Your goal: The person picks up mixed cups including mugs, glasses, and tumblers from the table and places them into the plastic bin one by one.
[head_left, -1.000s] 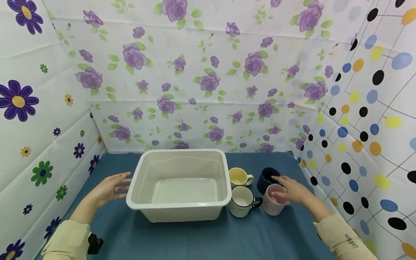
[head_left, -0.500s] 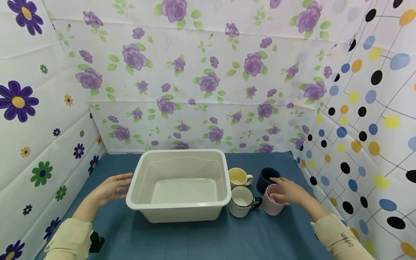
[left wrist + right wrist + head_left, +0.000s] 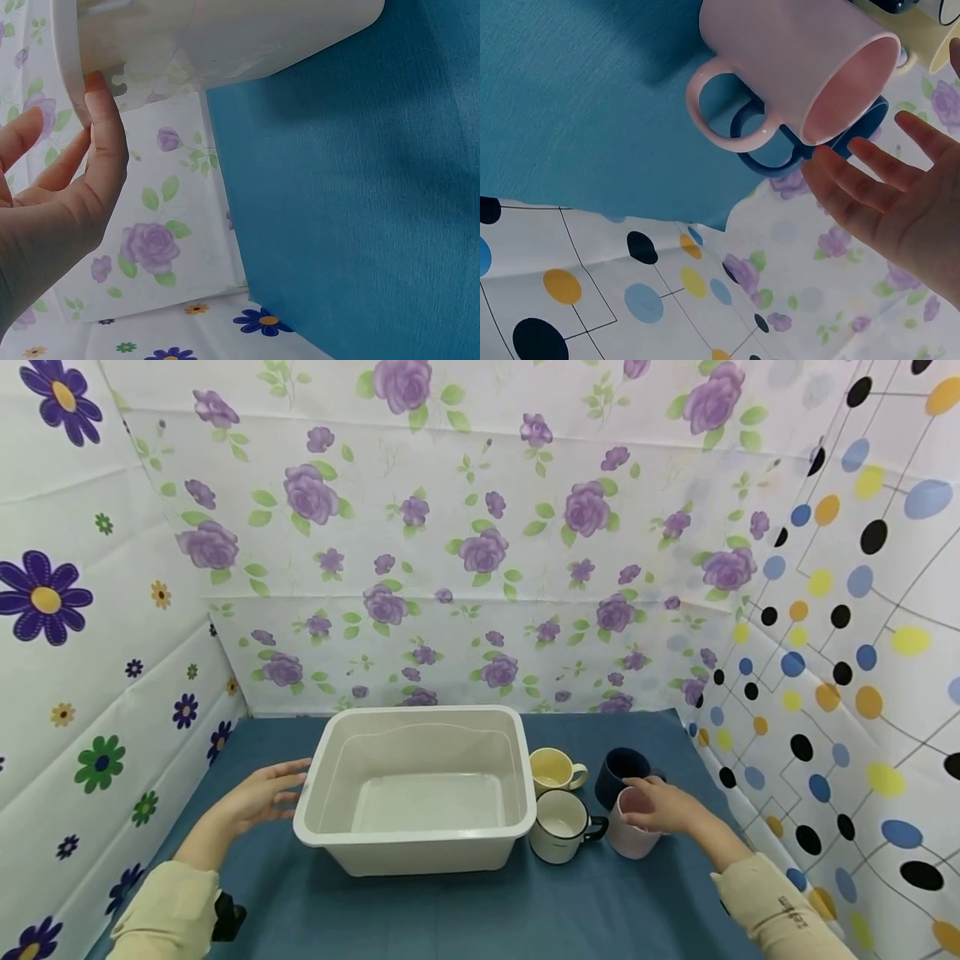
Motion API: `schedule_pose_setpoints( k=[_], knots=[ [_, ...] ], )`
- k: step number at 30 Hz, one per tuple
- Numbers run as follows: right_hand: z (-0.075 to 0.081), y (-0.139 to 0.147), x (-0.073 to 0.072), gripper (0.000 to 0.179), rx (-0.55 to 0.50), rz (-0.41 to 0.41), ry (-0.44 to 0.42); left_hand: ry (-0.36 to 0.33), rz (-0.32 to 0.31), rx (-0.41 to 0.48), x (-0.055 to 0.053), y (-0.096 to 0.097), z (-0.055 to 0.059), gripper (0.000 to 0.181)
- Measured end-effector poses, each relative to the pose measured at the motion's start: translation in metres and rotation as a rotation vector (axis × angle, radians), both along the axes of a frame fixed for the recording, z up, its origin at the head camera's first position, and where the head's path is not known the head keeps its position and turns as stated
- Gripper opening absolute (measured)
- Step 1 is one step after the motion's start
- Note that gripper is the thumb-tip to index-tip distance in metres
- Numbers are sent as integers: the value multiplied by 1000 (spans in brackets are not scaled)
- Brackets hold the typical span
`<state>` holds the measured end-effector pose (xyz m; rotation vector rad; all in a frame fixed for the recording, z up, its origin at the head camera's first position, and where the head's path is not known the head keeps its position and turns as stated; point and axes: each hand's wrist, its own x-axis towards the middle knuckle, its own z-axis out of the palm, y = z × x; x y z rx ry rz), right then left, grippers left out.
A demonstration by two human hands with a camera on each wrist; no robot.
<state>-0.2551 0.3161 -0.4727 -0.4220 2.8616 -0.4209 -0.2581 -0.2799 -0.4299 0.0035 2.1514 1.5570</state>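
Laid out as a clock face around the pale tub (image 3: 420,857), which stands upright on the blue cloth (image 3: 420,918), the left hand (image 3: 258,797) is at nine o'clock. Its fingers are extended and free of any grip, and in the left wrist view the fingertips appear to touch the tub's rim.

Four upright mugs stand between three and four o'clock from the tub. The yellow mug (image 3: 551,770) is just beside the rim at about three, and the white mug (image 3: 558,828) is directly at its six, its black handle (image 3: 596,828) pointing to three. Beyond them, the pink mug (image 3: 630,843) is at three o'clock from the white mug, with the navy mug (image 3: 621,770) close by at its twelve.

The right hand (image 3: 671,807) reaches in over the pink mug from its two o'clock side. In the right wrist view its fingers are spread and loose near the mug's rim, grasping nothing; whether a fingertip touches it, I cannot tell.

Pale sleeves (image 3: 168,910) cover both forearms. Rose-patterned fabric (image 3: 483,552) hangs at twelve o'clock, dotted fabric (image 3: 885,693) at two.
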Motion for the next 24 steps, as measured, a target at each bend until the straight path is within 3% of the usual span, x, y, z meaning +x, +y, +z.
schedule_pose_setpoints(
  k=[15,24],
  knots=[
    [-11,-1,2,71,22,-32,1,20,38,-22,3,2,-5,77],
    [-19,2,-7,72,87,12,31,87,-51,14,3,-5,-7,78]
  ],
)
